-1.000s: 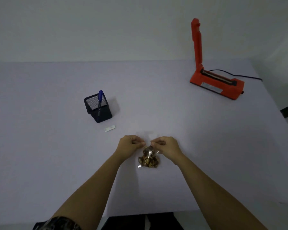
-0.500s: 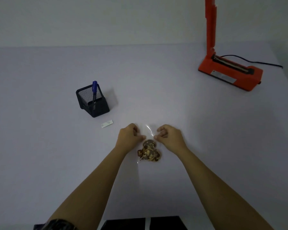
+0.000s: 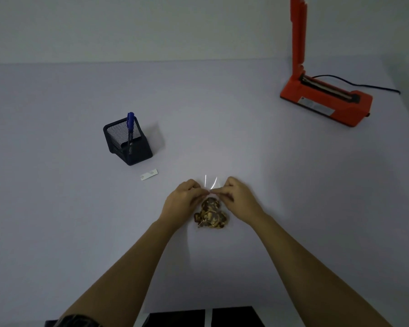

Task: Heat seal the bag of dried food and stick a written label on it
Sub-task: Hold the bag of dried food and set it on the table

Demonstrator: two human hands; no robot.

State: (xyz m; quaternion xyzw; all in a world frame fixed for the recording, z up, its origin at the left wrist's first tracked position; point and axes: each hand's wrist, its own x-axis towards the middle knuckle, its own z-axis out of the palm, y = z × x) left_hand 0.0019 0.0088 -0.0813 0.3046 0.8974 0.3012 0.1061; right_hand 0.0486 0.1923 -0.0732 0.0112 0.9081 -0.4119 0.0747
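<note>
A small clear bag of brown dried food (image 3: pixel 210 214) lies on the white table (image 3: pixel 222 128) in front of me. My left hand (image 3: pixel 183 200) and my right hand (image 3: pixel 237 197) pinch its open top, fingertips almost meeting above the food. The bag's free film stands up between them. An orange heat sealer (image 3: pixel 326 100) with its arm raised stands at the far right. A small white label (image 3: pixel 149 174) lies flat to the left of my hands. A blue pen (image 3: pixel 130 125) stands in a black mesh holder (image 3: pixel 128 143).
The sealer's black cable (image 3: pixel 364 86) runs off to the right along the table. A dark edge (image 3: pixel 206 317) shows below the table's near edge. The wall rises right behind the table.
My fingertips have come closer together on the bag's top, bunching the film upward. The view has shifted, so the sealer sits higher and further right.
</note>
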